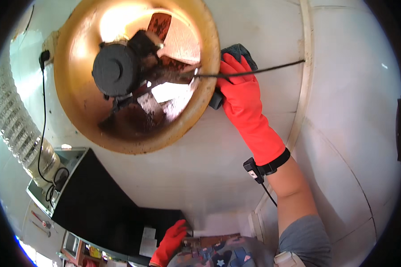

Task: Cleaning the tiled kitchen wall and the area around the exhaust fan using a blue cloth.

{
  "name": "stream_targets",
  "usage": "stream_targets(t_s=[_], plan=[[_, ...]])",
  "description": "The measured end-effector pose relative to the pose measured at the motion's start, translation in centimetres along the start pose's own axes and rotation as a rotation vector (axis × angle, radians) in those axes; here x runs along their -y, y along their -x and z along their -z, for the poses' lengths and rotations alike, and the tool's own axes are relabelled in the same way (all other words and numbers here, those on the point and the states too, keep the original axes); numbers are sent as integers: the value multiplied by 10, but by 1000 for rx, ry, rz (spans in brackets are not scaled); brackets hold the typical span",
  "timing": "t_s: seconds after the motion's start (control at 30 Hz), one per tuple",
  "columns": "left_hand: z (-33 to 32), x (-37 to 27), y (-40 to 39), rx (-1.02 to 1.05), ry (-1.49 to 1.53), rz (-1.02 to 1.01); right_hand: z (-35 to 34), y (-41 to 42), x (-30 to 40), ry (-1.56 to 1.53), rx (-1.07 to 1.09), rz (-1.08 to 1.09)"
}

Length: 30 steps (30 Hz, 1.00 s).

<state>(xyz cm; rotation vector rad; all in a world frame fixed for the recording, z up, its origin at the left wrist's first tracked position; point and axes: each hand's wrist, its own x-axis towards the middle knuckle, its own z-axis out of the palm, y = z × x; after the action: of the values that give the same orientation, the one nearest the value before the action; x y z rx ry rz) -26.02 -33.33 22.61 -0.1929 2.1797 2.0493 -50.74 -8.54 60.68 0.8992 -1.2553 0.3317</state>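
Observation:
A round, yellowed exhaust fan housing (207, 66) with a dark motor (115, 70) and grimy blades fills the upper left. My right hand (239, 78), in a red rubber glove, presses a dark grey cloth (240, 55) to the wall at the housing's right rim. Part of the cloth shows below the fingers too. A black cable (274, 67) runs across the fingers from the fan to the wall trim. Low in the picture, my left hand (173, 237), also red-gloved, is at the edge of a black range hood, its fingers partly bent; nothing is visible in it.
The black range hood (100, 197) slopes across the lower left. A silver flexible duct (23, 133) rises from its top, beside a black plug (44, 56) and its hanging cord. Pale trim (299, 110) marks the wall corner at right. Utensils hang at the lower left.

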Motion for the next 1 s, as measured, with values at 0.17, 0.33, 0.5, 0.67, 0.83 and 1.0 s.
stream_targets(t_s=[0.17,0.33,0.5,0.67,0.83,1.0], plan=[[8,39,13,-66,-51,62,-22,47,67,-46,131,-161],[-6,43,-10,60,-153,17,-45,94,136,-345,216,22],[-19,48,4,31,-141,137,6,89,69,-117,341,-56],[-6,122,27,-94,-160,-5,18,114,56,377,128,-220],[-11,90,14,-3,-110,177,19,258,132,-126,549,16],[-18,86,7,27,-386,-174,51,250,101,-194,603,37]])
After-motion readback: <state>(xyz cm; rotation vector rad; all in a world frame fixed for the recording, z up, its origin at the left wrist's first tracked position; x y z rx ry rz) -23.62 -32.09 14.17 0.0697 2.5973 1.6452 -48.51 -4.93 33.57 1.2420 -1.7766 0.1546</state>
